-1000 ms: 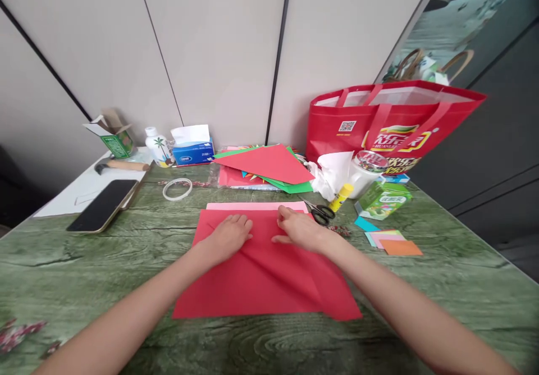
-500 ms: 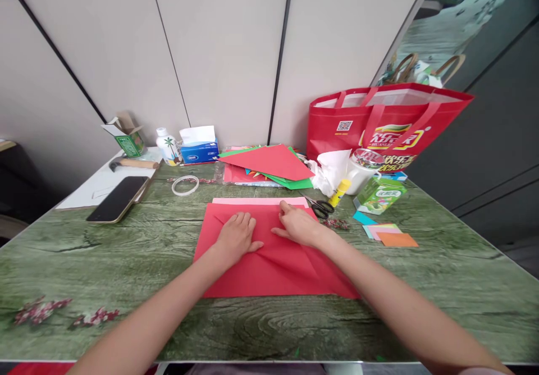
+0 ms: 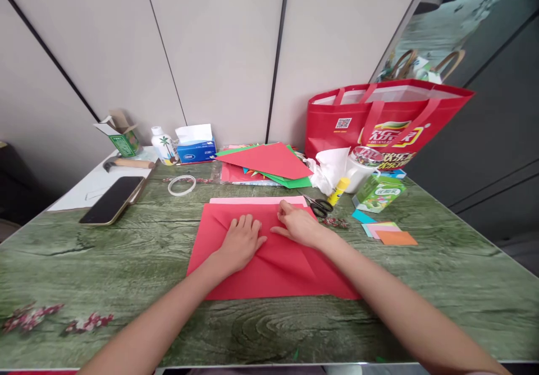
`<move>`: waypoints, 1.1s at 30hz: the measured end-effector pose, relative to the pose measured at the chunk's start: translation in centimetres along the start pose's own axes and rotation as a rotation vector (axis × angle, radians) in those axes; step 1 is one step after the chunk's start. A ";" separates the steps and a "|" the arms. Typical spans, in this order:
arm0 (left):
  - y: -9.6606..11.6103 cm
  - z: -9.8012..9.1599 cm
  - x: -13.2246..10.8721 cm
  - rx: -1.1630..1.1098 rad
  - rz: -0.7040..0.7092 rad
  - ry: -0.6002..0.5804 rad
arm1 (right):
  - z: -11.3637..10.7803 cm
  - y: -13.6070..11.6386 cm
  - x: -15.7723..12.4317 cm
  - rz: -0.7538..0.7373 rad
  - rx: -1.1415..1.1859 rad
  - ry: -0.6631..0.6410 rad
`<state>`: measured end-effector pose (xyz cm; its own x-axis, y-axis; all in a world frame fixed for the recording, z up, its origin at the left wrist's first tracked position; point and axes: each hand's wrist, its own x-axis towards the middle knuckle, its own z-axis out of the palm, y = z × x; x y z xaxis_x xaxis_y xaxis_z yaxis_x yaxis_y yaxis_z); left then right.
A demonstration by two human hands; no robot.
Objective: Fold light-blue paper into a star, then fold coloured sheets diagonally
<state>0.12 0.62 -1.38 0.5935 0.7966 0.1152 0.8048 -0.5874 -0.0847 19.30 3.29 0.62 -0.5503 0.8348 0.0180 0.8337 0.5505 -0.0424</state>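
A large red paper sheet (image 3: 269, 279) with raised creases lies on the green wood-patterned table, over a pink sheet (image 3: 256, 200) whose far edge shows. My left hand (image 3: 243, 242) rests on the red paper, left of centre, palm down with its fingers spread. Just to the right, my right hand (image 3: 298, 224) lies on the same sheet, its fingers bent and the thumb apart from them; no object shows between them. Black-handled scissors (image 3: 321, 207) and a yellow glue stick (image 3: 338, 191) lie beyond the right hand.
Folded red and green papers (image 3: 269, 161) are piled at the back. A tape ring (image 3: 182, 185), a phone (image 3: 112, 200) and a hammer (image 3: 128, 163) lie left. Rightward are a white mug (image 3: 357, 175), a green box (image 3: 378, 193), small coloured papers (image 3: 396, 237) and a red bag (image 3: 332, 119).
My left hand has moved slightly on the red paper, its fingers a little more spread. My right hand stays in nearly the same place. The view has shifted slightly.
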 end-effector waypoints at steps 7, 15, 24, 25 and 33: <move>2.0 -1.4 0.2 0.087 0.013 -0.060 | 1.8 0.6 -0.7 -0.001 0.095 0.137; 4.2 -1.6 -0.6 0.145 -0.034 -0.069 | 2.6 0.4 -0.8 0.029 0.093 0.187; 4.5 -0.2 0.1 0.041 0.118 0.025 | 2.9 0.2 -0.8 0.011 0.106 0.262; 4.5 -0.1 0.1 0.039 0.115 0.030 | 3.0 0.2 -0.8 0.007 0.113 0.273; 6.3 -0.6 -0.7 0.097 0.076 -0.004 | 3.3 0.0 -1.0 0.011 0.161 0.328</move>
<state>4.78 -3.68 -1.39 0.6529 0.7507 0.1012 0.7535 -0.6300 -0.1880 19.71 2.46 -2.73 -0.4754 0.8134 0.3352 0.8074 0.5547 -0.2011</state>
